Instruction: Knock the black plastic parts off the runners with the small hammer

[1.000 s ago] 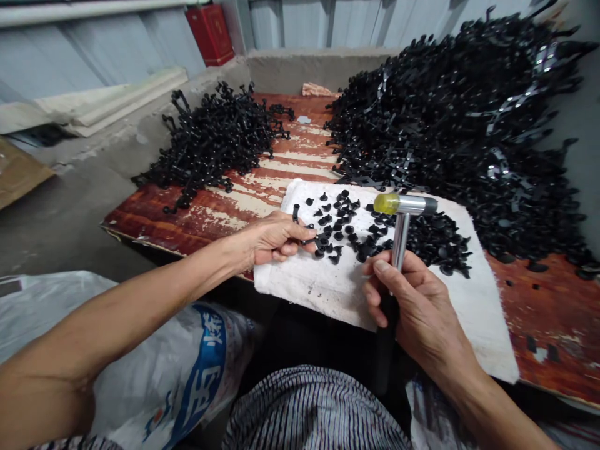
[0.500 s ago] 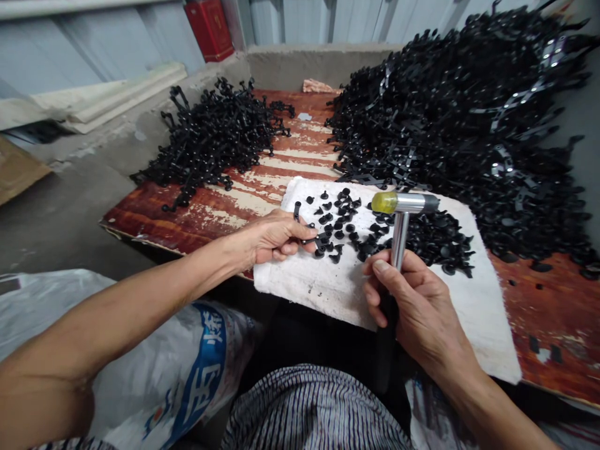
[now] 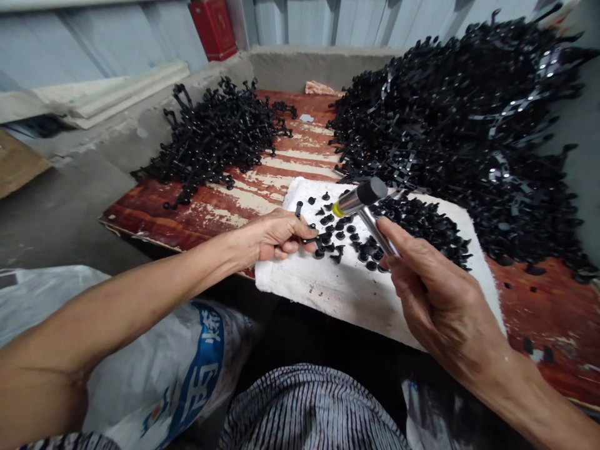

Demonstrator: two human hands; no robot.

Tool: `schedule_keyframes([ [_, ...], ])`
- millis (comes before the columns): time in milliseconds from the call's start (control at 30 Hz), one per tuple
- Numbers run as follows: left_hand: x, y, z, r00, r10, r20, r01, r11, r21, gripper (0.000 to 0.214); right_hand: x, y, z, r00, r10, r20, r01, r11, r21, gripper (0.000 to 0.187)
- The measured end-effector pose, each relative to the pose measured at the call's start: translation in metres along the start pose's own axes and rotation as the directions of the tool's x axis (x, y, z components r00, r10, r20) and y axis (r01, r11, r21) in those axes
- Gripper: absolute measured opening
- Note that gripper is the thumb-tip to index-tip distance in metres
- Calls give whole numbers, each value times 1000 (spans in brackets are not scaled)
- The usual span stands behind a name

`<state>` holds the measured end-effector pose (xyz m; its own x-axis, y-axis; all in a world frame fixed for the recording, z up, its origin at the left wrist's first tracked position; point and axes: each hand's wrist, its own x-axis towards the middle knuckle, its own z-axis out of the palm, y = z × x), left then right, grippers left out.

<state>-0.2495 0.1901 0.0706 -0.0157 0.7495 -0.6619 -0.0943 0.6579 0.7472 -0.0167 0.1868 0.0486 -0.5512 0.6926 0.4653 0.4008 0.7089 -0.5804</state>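
Note:
My left hand [image 3: 274, 236] rests on a white cloth pad [image 3: 337, 294] and pinches a small black plastic part [image 3: 305, 236] at its fingertips. My right hand [image 3: 435, 300] grips the metal handle of a small hammer [image 3: 360, 197] with a yellow face on one end and a black face on the other. The hammer head is tilted down to the left, just above the part and the several loose black pieces [image 3: 347, 234] scattered on the pad.
A worn red wooden board [image 3: 210, 212] carries the pad. A heap of black parts [image 3: 220, 134] lies at the back left, a much larger heap [image 3: 469, 125] at the right. A white printed sack [image 3: 178, 369] lies by my left arm. A red box [image 3: 213, 28] stands behind.
The hammer has swung down and left, from upright to tilted with its yellow face toward the held part. My right hand moved forward. The left hand stayed in place.

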Motion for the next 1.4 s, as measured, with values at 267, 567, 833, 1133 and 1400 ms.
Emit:
schedule_keyframes([
  [267, 2, 0, -2, 1000, -12, 0, 12, 1000, 14, 28, -7, -5, -2, 993, -98, -71, 91, 991, -101, 68],
  [567, 0, 0, 1, 998, -2, -56, 4, 1000, 30, 27, -6, -5, 2, 997, -47, -54, 44, 998, -54, 59],
  [833, 0, -1, -1, 996, 38, -81, -23, 985, 170, 23, -6, -2, 2, 998, 34, 48, -32, 999, -41, 53],
  [1133, -27, 13, -14, 931, 342, -131, -270, 883, 385, 15, -16, 0, -5, 999, -32, 2, 32, 997, -68, 48],
  [1400, -34, -5, -16, 947, 312, 77, -314, 848, 427, 7, -25, 7, -5, 992, -42, 120, 68, 973, -221, 48],
])
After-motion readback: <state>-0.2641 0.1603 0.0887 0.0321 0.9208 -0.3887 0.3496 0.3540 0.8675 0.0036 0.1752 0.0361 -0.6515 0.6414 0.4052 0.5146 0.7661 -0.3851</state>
